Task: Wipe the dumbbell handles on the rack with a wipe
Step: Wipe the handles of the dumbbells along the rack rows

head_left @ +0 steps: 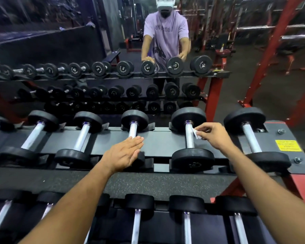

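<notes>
Over rack (162, 131), right hand (212, 135) pinches wipe (196, 134)

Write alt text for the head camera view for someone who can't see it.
The right hand pinches a small white wipe against a dumbbell handle on the top rack shelf, while the open left hand rests over the neighbouring dumbbell.

black rack (162, 148), dumbbells (190, 138) resting in rows
</notes>
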